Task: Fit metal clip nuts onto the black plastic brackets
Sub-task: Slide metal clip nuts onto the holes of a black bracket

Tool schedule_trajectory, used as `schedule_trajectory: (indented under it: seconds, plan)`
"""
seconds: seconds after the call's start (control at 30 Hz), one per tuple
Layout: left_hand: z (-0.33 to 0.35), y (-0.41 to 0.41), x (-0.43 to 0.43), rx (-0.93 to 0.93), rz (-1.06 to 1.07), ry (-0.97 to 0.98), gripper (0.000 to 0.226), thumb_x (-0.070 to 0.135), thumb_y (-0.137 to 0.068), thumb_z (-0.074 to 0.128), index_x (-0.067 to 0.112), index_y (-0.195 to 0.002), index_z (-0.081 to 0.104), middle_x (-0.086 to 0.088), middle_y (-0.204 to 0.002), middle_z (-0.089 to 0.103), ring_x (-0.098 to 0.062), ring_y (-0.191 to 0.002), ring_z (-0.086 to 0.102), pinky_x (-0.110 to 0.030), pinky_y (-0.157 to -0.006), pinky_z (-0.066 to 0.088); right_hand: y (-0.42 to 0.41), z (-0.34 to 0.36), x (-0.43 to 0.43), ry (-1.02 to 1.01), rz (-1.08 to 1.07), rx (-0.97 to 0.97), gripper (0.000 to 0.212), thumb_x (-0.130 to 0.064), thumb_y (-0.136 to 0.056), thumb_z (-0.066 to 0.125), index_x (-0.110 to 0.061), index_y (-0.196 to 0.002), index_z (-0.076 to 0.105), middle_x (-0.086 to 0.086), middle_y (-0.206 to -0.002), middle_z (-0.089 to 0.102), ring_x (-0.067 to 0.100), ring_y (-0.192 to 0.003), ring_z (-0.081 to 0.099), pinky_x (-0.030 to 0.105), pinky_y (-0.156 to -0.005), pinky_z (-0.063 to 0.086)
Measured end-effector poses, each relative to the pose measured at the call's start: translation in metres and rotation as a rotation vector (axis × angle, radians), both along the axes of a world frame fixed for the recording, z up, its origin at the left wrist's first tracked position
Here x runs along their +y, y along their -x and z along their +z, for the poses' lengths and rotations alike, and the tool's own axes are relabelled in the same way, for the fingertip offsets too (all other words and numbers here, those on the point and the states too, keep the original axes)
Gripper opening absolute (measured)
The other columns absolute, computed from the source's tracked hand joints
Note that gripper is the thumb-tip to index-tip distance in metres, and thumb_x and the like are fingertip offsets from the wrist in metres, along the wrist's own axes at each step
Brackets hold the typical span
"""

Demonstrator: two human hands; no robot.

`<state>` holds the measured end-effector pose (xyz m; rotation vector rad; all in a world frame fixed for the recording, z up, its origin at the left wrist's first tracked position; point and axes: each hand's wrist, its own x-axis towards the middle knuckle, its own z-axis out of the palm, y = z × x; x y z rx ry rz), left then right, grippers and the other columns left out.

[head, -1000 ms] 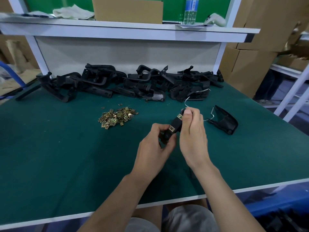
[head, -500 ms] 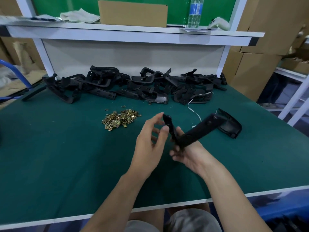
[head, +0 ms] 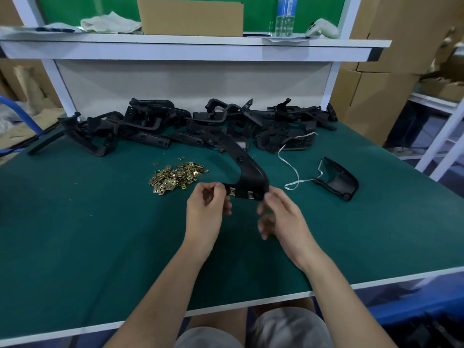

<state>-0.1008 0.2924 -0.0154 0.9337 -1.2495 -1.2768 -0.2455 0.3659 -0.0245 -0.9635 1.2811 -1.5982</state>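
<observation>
The bracket (head: 247,169) has swung round since half a second ago: its long arm, then pointing to 2 o'clock out of the right hand (head: 283,219), now rises toward 12 o'clock above the green table (head: 75,234). Its short foot shows two metal clip nuts (head: 232,190) seated side by side (brassy against black). The left hand (head: 206,209) pinches the foot's 9 o'clock end, while the right, blurred and loosely curled, sits at the 3 o'clock corner; grip or mere touch, I cannot tell.

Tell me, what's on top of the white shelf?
A cardboard box, a water bottle and a crumpled cloth sit on the shelf. Whatever lies behind the box is covered.
</observation>
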Motion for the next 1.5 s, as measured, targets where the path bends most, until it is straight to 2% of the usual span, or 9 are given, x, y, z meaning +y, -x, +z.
schedule_trajectory:
  seconds: [0.07,0.13,0.23,0.43,0.57,0.67,0.9,1.13,1.5]
  plan:
    - [-0.001,0.0,0.001,0.012,-0.026,-0.015,0.014,0.022,-0.1,0.057,0.01,-0.096,0.061,0.006,-0.066,0.067,-0.009,-0.063,0.065,-0.02,-0.058,0.053,-0.003,-0.003,0.002,0.044,0.009,0.145,0.021,-0.036,-0.093,0.062,-0.041,-0.113,0.063,-0.01,-0.088,0.063,0.017,-0.07,0.065,0.029,-0.051,0.05]
    - [-0.002,0.001,0.004,0.023,-0.089,-0.017,0.013,0.021,-0.1,0.057,0.008,-0.099,0.061,0.003,-0.069,0.068,-0.011,-0.066,0.066,-0.021,-0.06,0.054,-0.006,-0.002,0.002,0.075,-0.036,0.249,0.023,-0.029,-0.092,0.067,-0.039,-0.111,0.062,-0.014,-0.094,0.065,0.013,-0.076,0.067,0.028,-0.054,0.052]
    - [-0.002,0.002,0.009,-0.016,-0.195,0.075,0.01,0.016,-0.102,0.054,0.013,-0.108,0.061,0.006,-0.08,0.067,-0.012,-0.074,0.067,-0.023,-0.066,0.055,-0.005,-0.002,0.004,0.103,-0.152,0.316,0.02,-0.013,-0.093,0.067,-0.031,-0.101,0.064,-0.012,-0.082,0.067,0.008,-0.069,0.064,0.024,-0.052,0.05]
    - [-0.005,0.0,0.018,-0.196,-0.311,0.353,0.039,0.015,-0.104,0.049,0.048,-0.123,0.052,0.011,-0.101,0.063,-0.009,-0.086,0.062,-0.021,-0.079,0.051,-0.003,0.001,0.006,0.139,-0.216,0.293,0.02,-0.004,-0.093,0.066,-0.024,-0.098,0.069,-0.013,-0.069,0.067,0.003,-0.062,0.059,0.02,-0.05,0.048]
    - [-0.009,-0.002,0.018,-0.304,-0.3,0.45,0.035,0.023,-0.1,0.054,0.046,-0.126,0.052,0.015,-0.108,0.061,-0.011,-0.094,0.061,-0.013,-0.077,0.046,-0.002,0.001,0.006,0.123,-0.211,0.264,0.013,-0.009,-0.093,0.067,-0.022,-0.095,0.069,-0.008,-0.074,0.071,0.004,-0.063,0.062,0.021,-0.05,0.05]
    - [-0.012,-0.001,0.018,-0.404,-0.282,0.499,0.033,0.031,-0.097,0.059,0.044,-0.126,0.05,0.016,-0.11,0.058,-0.013,-0.086,0.06,-0.015,-0.073,0.048,0.0,0.0,0.006,0.137,-0.206,0.223,0.008,-0.012,-0.094,0.068,-0.018,-0.099,0.069,-0.007,-0.075,0.07,0.006,-0.067,0.063,0.022,-0.051,0.051]
    - [-0.014,-0.001,0.015,-0.514,-0.197,0.603,0.028,0.019,-0.101,0.054,0.027,-0.128,0.05,0.013,-0.112,0.052,-0.002,-0.095,0.054,-0.012,-0.074,0.04,-0.001,0.001,0.007,0.151,-0.119,0.214,0.028,-0.002,-0.089,0.072,-0.016,-0.112,0.066,-0.007,-0.091,0.072,0.005,-0.084,0.065,0.023,-0.058,0.053]
    - [-0.015,0.0,0.014,-0.51,-0.18,0.616,0.027,0.013,-0.1,0.055,0.023,-0.125,0.052,0.009,-0.113,0.053,-0.001,-0.101,0.055,-0.014,-0.083,0.044,-0.001,0.001,0.008,0.145,-0.16,0.275,0.028,0.001,-0.086,0.072,-0.022,-0.103,0.069,-0.01,-0.09,0.074,0.003,-0.083,0.065,0.02,-0.06,0.052]
    - [-0.017,0.0,0.012,-0.488,-0.182,0.621,0.029,0.013,-0.1,0.056,0.032,-0.122,0.051,0.016,-0.11,0.053,0.004,-0.102,0.055,-0.006,-0.082,0.041,-0.001,0.001,0.008,0.131,-0.185,0.28,0.03,-0.001,-0.084,0.074,-0.027,-0.099,0.07,-0.011,-0.089,0.074,0.001,-0.08,0.065,0.017,-0.061,0.051]
